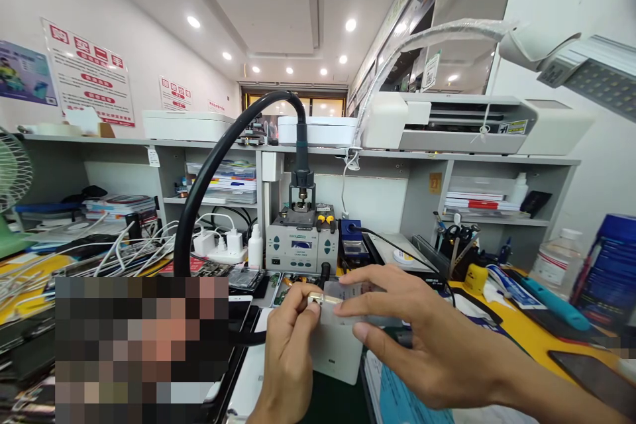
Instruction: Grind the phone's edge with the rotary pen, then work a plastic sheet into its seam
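My left hand is closed, with thumb and forefinger pinching a small pale strip with a gold tint; its exact kind is too small to make out. Reaching in from the right, my right hand has its fingers apart. One of its fingertips touches the strip's right end. A translucent grey sheet or pouch lies just behind and under those fingers, partly hidden by them. Below both hands is a flat silver-white panel with rounded corners, its left side covered by my left hand.
A soldering or hot-air station stands behind the hands, a thick black hose arching on the left. White chargers and cables crowd the left. At right are a tool holder, a clear bottle and a dark phone.
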Demonstrator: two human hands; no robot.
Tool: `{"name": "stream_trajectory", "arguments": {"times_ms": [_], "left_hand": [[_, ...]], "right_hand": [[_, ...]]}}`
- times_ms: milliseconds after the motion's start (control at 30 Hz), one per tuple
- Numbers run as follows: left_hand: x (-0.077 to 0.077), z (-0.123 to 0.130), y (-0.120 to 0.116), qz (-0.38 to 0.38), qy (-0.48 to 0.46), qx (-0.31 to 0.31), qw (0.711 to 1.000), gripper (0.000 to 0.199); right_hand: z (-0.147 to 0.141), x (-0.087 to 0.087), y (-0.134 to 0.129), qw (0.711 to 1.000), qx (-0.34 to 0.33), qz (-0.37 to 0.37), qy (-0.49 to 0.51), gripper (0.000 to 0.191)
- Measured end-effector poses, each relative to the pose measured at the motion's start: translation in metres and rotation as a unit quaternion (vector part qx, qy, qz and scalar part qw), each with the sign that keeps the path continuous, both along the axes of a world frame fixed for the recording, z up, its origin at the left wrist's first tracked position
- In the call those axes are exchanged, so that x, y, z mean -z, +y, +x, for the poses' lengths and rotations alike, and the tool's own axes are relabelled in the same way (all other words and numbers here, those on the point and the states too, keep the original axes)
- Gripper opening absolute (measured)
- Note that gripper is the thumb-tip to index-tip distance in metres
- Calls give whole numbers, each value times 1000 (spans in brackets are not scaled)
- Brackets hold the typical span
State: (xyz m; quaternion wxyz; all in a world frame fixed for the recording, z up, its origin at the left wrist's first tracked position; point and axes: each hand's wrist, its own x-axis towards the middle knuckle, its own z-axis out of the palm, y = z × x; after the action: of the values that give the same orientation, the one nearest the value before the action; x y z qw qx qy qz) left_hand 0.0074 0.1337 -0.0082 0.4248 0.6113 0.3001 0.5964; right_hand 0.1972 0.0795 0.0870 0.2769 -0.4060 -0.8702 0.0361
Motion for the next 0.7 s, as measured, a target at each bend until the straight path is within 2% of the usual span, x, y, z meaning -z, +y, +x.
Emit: {"name": "stream_trajectory", "arguments": {"times_ms": [400,533,700], "left_hand": [[-1,1,-1,-1,1,-2,1000,28],[-1,1,-1,0,2,-2,1000,29],[0,1,0,0,6,0,1000,28]], "right_hand": [[0,-3,-2,1000,-2,12,-8,32],[0,-5,-2,1000,-20,-12,-14,32],[0,-8,-2,999,0,-40,-19,31]]}}
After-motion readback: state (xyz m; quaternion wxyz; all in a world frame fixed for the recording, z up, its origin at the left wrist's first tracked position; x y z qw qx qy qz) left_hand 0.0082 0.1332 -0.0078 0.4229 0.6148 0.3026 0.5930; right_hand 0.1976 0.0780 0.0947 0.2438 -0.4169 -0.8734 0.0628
